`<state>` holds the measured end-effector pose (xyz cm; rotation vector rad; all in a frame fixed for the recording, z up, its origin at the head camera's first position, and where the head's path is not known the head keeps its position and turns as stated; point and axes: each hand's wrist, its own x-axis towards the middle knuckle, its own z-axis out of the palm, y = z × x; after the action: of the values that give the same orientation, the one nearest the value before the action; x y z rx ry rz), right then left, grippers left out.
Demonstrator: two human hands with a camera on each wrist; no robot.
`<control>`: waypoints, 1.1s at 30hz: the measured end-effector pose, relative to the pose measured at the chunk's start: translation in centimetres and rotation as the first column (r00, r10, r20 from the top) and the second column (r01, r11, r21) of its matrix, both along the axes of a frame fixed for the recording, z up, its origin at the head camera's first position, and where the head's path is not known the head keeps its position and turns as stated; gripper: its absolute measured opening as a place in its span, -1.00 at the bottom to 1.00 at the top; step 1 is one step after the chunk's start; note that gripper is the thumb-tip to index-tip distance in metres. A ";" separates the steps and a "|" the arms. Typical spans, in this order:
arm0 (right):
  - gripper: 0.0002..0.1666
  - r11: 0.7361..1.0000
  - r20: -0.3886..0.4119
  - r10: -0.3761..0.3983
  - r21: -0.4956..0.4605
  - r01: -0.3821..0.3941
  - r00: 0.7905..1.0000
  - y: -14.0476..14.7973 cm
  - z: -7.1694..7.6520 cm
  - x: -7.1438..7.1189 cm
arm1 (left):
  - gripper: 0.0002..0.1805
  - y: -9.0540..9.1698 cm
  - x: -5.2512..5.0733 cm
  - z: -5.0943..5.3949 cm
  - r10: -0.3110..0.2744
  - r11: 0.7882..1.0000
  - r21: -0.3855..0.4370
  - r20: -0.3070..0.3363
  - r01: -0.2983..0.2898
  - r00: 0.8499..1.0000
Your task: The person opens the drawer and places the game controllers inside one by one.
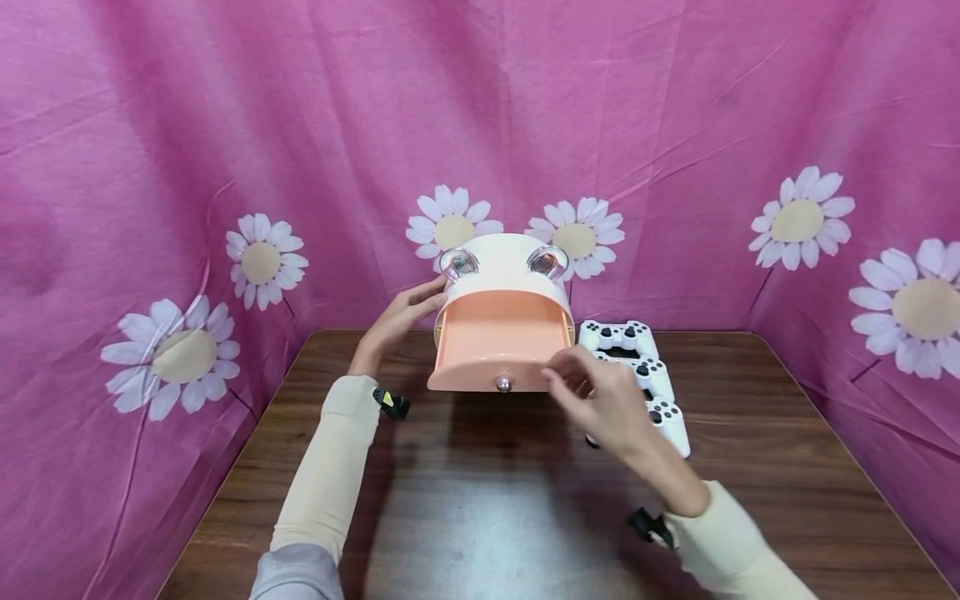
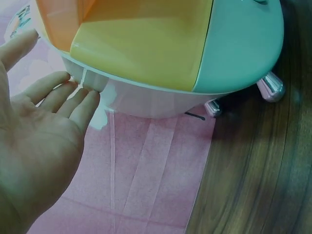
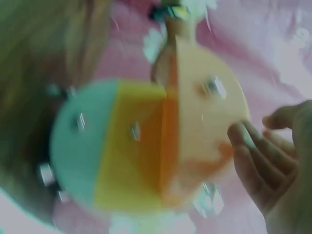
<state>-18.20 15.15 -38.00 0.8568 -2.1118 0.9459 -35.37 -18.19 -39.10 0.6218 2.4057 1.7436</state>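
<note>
A small white drawer cabinet with two round eye-like ornaments on top stands at the far middle of the table. Its top peach drawer is pulled out, with nothing visible inside. Below it, a yellow drawer and a mint green drawer are closed. My left hand lies against the cabinet's left side, fingers fairly straight. At the right end of the peach drawer's front is my right hand, its fingers loosely bent and not around the silver knob. The right wrist view is blurred.
Three white game controllers lie in a column right of the cabinet, partly behind my right hand. The cabinet's short silver legs rest on the dark wooden table. Pink cloth with daisies hangs behind and at both sides.
</note>
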 end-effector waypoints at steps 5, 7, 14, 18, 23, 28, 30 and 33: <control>-0.81 0.983 0.136 -0.074 0.176 0.049 0.988 5.4 2.0 -1.6 | -0.35 -0.2 0.1 -0.1 0.002 1.000 0.000 0.012 -0.002 1.000; -0.82 0.962 0.216 -0.106 0.270 0.045 0.971 7.3 2.2 -2.4 | -0.36 -0.3 0.1 -0.1 0.005 1.000 -0.003 0.014 -0.005 1.000; -0.77 0.877 0.491 -0.148 0.466 -0.115 0.858 11.8 0.8 -4.9 | -0.35 -0.3 0.2 -0.2 0.000 1.000 0.013 0.017 0.000 1.000; -0.69 0.832 0.567 -0.154 0.516 -0.203 0.809 13.0 -0.9 -5.7 | -0.34 -0.1 0.3 -0.1 -0.012 1.000 0.021 0.028 0.011 1.000; -0.56 0.800 0.631 -0.187 0.543 -0.256 0.753 13.6 -2.8 -6.3 | -0.33 0.0 0.4 -0.1 -0.014 1.000 0.006 0.021 0.014 1.000; -0.32 0.793 0.674 -0.192 0.534 -0.292 0.713 13.9 -4.3 -6.7 | -0.32 0.0 0.3 -0.1 -0.021 1.000 0.006 0.018 0.020 1.000; -0.25 0.785 0.680 -0.189 0.538 -0.307 0.708 14.0 -4.7 -6.9 | -0.32 0.0 0.3 -0.1 -0.020 1.000 0.003 0.012 0.020 1.000; -0.25 0.764 0.663 -0.180 0.559 -0.321 0.727 14.0 -5.3 -7.0 | -0.31 0.0 0.4 -0.1 -0.005 1.000 -0.017 0.008 0.005 1.000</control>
<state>-25.19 29.12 -43.32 1.0211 -3.2065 0.5910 -34.98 -18.20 -39.21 0.6175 2.4088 1.7188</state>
